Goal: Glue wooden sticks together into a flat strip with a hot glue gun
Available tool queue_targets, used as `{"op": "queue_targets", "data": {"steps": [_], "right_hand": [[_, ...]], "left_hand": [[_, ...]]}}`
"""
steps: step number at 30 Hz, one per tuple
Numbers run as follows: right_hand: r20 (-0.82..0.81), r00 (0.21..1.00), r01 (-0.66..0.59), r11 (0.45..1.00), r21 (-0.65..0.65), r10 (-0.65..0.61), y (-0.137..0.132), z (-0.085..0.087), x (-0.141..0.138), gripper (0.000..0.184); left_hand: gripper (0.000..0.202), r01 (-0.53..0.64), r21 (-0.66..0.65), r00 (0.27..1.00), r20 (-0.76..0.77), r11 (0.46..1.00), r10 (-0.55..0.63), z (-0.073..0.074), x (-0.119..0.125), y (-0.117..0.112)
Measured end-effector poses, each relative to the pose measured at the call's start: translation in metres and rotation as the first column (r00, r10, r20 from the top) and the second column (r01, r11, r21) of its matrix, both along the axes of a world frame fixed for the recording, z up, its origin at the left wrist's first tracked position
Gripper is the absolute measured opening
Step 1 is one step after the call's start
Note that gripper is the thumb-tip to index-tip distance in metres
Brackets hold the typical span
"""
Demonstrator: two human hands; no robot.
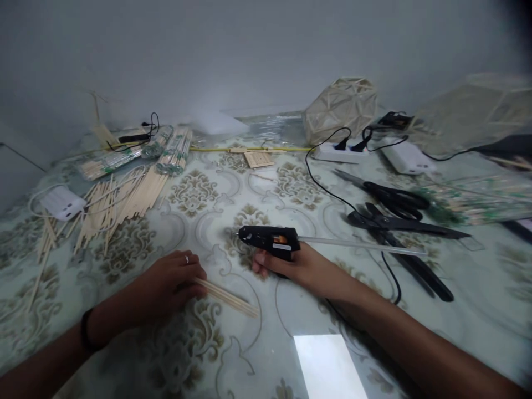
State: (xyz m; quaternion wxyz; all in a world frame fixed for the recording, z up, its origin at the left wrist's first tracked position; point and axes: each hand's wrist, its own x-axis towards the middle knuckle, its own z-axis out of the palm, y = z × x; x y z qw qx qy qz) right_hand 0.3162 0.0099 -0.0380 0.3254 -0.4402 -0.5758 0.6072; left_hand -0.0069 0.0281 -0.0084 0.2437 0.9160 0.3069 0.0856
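Note:
My right hand is wrapped round the grip of a black hot glue gun, whose nozzle points left. A long pale glue stick sticks out of its back end. To the left, my left hand is closed on a few thin wooden sticks lying side by side, their free ends pointing right and toward me. The ends under my fingers are hidden. A gap separates the nozzle from the sticks.
Loose wooden sticks and wrapped bundles lie at left. A small stick panel sits farther back. At right are scissors, a power strip, a black cable and a stick-framed polyhedron.

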Motion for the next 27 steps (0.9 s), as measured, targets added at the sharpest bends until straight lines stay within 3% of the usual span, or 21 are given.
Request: {"op": "queue_targets", "data": {"steps": [4,10,16,20,24,27], "right_hand": [[-0.01,0.998,0.058,0.998,-0.003,-0.058,0.0,0.0,0.001,0.048],[-0.035,0.983,0.181,0.984,-0.01,-0.181,-0.002,0.006,0.003,0.055],[0.043,0.97,0.239,0.971,0.0,-0.239,-0.007,0.012,0.005,0.046],[0.105,0.939,0.332,0.943,-0.025,-0.327,-0.014,0.006,0.008,0.046],[0.073,0.91,0.413,0.906,-0.093,-0.407,-0.019,-0.002,0.01,0.045],[-0.024,0.926,0.374,0.922,-0.102,-0.378,-0.019,0.001,0.006,0.038]], "left_hand": [[0.021,-0.07,0.014,0.997,-0.014,0.997,0.07,0.001,0.015,0.001],[0.019,-0.13,0.025,0.99,0.058,0.991,0.128,-0.013,0.018,0.002],[0.026,-0.087,0.038,0.99,0.117,0.995,0.082,-0.019,0.011,-0.003],[0.027,-0.087,0.048,0.988,0.133,0.995,0.08,-0.019,0.013,-0.004],[0.03,-0.08,0.046,0.987,0.144,0.996,0.073,-0.02,0.013,-0.004],[0.03,-0.099,0.01,0.988,0.118,0.995,0.097,-0.022,0.012,-0.006]]}}
